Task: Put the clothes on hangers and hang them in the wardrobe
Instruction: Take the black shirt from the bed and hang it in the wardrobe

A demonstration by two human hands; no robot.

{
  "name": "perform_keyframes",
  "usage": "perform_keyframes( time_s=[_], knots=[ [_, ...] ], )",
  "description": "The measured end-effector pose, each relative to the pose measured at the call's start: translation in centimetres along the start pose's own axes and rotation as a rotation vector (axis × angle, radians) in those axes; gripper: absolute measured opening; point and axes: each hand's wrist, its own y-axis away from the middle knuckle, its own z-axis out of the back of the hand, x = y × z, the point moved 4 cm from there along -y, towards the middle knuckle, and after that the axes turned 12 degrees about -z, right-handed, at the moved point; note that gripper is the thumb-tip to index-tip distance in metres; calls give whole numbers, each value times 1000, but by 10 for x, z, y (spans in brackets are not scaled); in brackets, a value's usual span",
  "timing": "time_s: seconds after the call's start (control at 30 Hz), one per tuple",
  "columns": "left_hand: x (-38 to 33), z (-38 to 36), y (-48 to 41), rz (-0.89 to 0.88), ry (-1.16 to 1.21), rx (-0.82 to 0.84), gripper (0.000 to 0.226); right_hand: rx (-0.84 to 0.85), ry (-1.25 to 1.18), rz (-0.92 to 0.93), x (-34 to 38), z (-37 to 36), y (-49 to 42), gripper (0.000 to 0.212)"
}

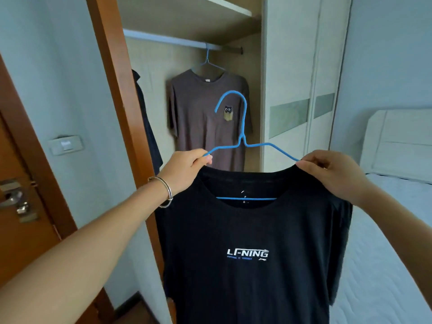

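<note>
**Black T-shirt [245, 242] held up on a blue hanger [243, 127] before the open wardrobe [187, 17]**

Head view: the black T-shirt hangs in the middle of the frame and runs down to six o'clock, its white logo facing the camera. The blue hanger is threaded through the neck. Its bottom bar shows inside the collar and its hook rises toward twelve o'clock.

The left hand [184, 168], with a metal bracelet [164, 191] on its wrist, sits at ten o'clock of the collar. Its fingers are curled tight round the hanger's left arm at the shirt's shoulder. The right hand [327, 171], at two o'clock of the collar, pinches the shirt's fabric where the hanger's right arm slips under it. The shirt drops below both hands.

Behind the hook, at twelve o'clock, a brown T-shirt [205, 118] hangs from the wardrobe rail [168, 39] on its own hanger [208, 61]. A dark garment [147, 127] hangs at ten o'clock. A wooden door [14, 206] stands at nine o'clock and a bed [385, 230] lies at four o'clock.
</note>
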Motion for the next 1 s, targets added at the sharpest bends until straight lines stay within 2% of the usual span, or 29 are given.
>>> perform_keyframes(
  time_s=[0.23, 0.4, 0.5, 0.73, 0.9, 1.0],
  knots=[
    [38, -32, -82, -164, 101, -40, 24, -176, 84, -72, -2, -7, -56, 14],
    [64, -38, -142, -185, 308, -166, 22, -261, 93, -108, 16, -17, -106, 15],
    [72, -45, -171, -205, 374, -156, 27, -296, 70, -131, 18, -26, -128, 12],
    [106, -75, -213, -227, 490, -118, 33, -226, 63, -155, 18, -61, -176, 14],
    [146, -105, -252, -69, 441, -187, 39, -183, 77, -127, 14, -96, -233, 19],
    [171, -115, -284, -13, 418, -256, 39, -62, 50, -81, 8, -111, -276, 32]
  ],
)
